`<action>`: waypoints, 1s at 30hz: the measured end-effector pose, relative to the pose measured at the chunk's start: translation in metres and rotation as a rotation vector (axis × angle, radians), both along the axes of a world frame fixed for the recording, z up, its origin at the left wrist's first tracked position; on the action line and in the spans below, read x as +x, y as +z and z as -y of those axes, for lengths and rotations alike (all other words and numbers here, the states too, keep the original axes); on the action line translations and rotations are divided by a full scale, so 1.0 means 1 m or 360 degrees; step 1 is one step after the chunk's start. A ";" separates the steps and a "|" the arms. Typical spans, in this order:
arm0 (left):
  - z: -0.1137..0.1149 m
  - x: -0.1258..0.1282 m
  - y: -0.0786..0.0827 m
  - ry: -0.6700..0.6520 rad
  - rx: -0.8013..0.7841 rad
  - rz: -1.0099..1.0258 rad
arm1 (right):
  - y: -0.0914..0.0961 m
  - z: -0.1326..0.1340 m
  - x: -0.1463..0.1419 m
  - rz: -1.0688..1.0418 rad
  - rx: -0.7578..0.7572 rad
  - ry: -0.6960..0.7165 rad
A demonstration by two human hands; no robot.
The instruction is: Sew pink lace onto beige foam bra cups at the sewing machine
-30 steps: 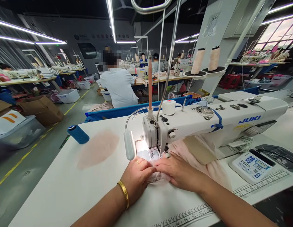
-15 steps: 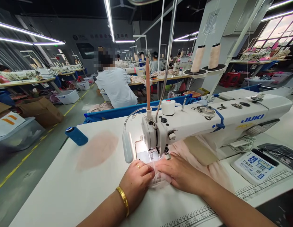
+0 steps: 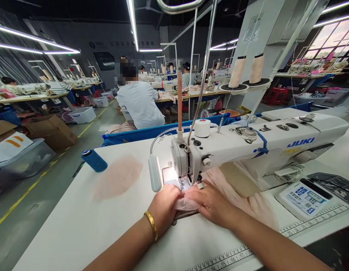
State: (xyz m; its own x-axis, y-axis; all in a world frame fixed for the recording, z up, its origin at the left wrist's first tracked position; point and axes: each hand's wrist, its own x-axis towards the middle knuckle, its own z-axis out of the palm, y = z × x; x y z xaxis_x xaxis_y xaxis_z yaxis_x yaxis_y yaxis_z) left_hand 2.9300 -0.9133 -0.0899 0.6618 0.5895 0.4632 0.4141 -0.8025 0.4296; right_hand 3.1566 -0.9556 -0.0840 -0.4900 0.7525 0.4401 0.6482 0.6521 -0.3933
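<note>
A white JUKI sewing machine (image 3: 248, 146) stands on the white table (image 3: 78, 226). Just in front of its needle, my left hand (image 3: 164, 209), with a gold bangle on the wrist, and my right hand (image 3: 211, 201) pinch a small piece of sheer pale pink fabric (image 3: 184, 204) between them. Both hands are closed on the fabric, fingertips touching. More pink fabric (image 3: 248, 197) trails to the right under the machine arm. A lamp (image 3: 154, 174) lights the needle area.
A blue thread spool (image 3: 94, 160) lies at the table's left, beside a flat pink fabric piece (image 3: 118, 177). A control panel (image 3: 301, 197) sits at the right. Two thread cones (image 3: 248, 71) stand behind. A person in a white shirt (image 3: 140, 101) sits ahead; boxes and bins line the aisle.
Both hands have moved closer to the needle and bunched the pink fabric up between them; it lay flatter on the table before.
</note>
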 end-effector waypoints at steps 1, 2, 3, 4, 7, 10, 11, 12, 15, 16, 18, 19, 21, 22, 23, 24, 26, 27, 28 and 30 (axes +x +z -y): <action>-0.002 0.001 0.000 0.0043 -0.0089 0.0017 | -0.001 -0.001 -0.002 -0.0092 0.0025 -0.0062; -0.005 0.002 -0.001 0.0072 -0.0157 0.0025 | -0.001 -0.002 -0.004 -0.0200 0.0045 -0.0124; -0.007 0.003 -0.001 0.0084 -0.0203 0.0019 | -0.001 -0.003 -0.006 -0.0314 0.0059 -0.0174; -0.009 0.004 -0.001 0.0088 -0.0232 0.0005 | 0.000 -0.003 -0.009 -0.0422 0.0067 -0.0208; -0.013 0.006 0.000 0.0114 -0.0272 -0.0026 | 0.002 -0.004 -0.015 -0.0640 0.0082 -0.0274; -0.013 0.007 0.002 0.0154 -0.0303 -0.0008 | 0.002 -0.004 -0.019 -0.0759 0.0092 -0.0350; -0.013 0.007 0.003 0.0164 -0.0314 -0.0002 | 0.002 -0.004 -0.020 -0.0794 0.0088 -0.0361; -0.012 0.007 0.004 0.0176 -0.0326 0.0005 | 0.002 -0.004 -0.020 -0.0820 0.0083 -0.0364; -0.010 0.008 0.005 0.0205 -0.0362 0.0027 | 0.000 -0.003 -0.021 -0.0849 0.0052 -0.0370; -0.009 0.009 0.005 0.0212 -0.0373 0.0031 | 0.000 -0.003 -0.021 -0.0851 0.0043 -0.0369; -0.008 0.009 0.005 0.0224 -0.0403 0.0032 | -0.001 -0.002 -0.022 -0.0848 0.0039 -0.0364; -0.007 0.010 0.005 0.0230 -0.0420 0.0031 | -0.001 -0.001 -0.021 -0.0842 0.0038 -0.0359; -0.006 0.010 0.006 0.0235 -0.0451 0.0032 | -0.001 0.000 -0.020 -0.0824 0.0033 -0.0345; -0.005 0.010 0.006 0.0232 -0.0464 0.0034 | 0.000 0.000 -0.020 -0.0814 0.0020 -0.0334; -0.005 0.010 0.007 0.0226 -0.0474 0.0035 | 0.001 0.001 -0.019 -0.0804 0.0004 -0.0316; -0.004 0.010 0.008 0.0218 -0.0483 0.0035 | 0.001 0.001 -0.018 -0.0792 -0.0011 -0.0295; -0.003 0.009 0.009 0.0192 -0.0499 0.0031 | 0.003 0.002 -0.016 -0.0752 -0.0028 -0.0252; -0.002 0.009 0.010 0.0176 -0.0506 0.0027 | 0.003 0.003 -0.015 -0.0728 -0.0029 -0.0233; -0.002 0.009 0.011 0.0158 -0.0511 0.0025 | 0.003 0.004 -0.014 -0.0706 -0.0027 -0.0220; -0.001 0.009 0.013 0.0120 -0.0494 0.0029 | 0.004 0.005 -0.012 -0.0677 -0.0024 -0.0197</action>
